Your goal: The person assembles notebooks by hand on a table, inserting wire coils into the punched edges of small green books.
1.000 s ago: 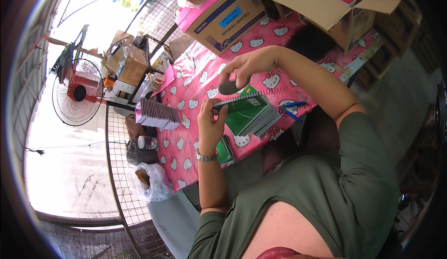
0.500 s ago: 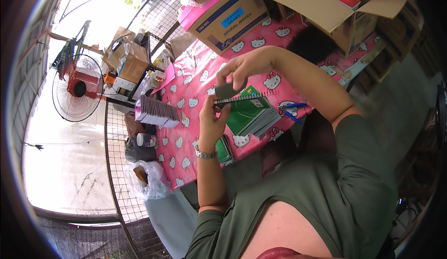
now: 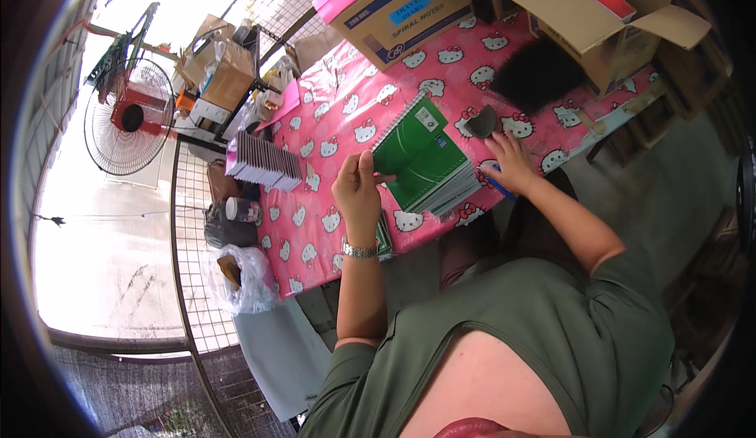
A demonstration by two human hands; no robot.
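1. The left hand [image 3: 358,190] has its grip pinching the lower corner of the top green notebook [image 3: 416,145], lifting it.
2. The right hand [image 3: 508,162] lies flat with loose, spread fingers beside a dark grey pad [image 3: 481,122].
3. The notebook seems light and bendy; the spiral edge looks the firmest place to hold.
4. One green stack [image 3: 441,186] sits on the pink desk [image 3: 331,123]; one grey stack [image 3: 264,161] stands apart; two cardboard boxes [image 3: 402,13] behind.

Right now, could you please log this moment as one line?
left hand: grips green notebook | right hand: flat on pink tablecloth beside dark pad
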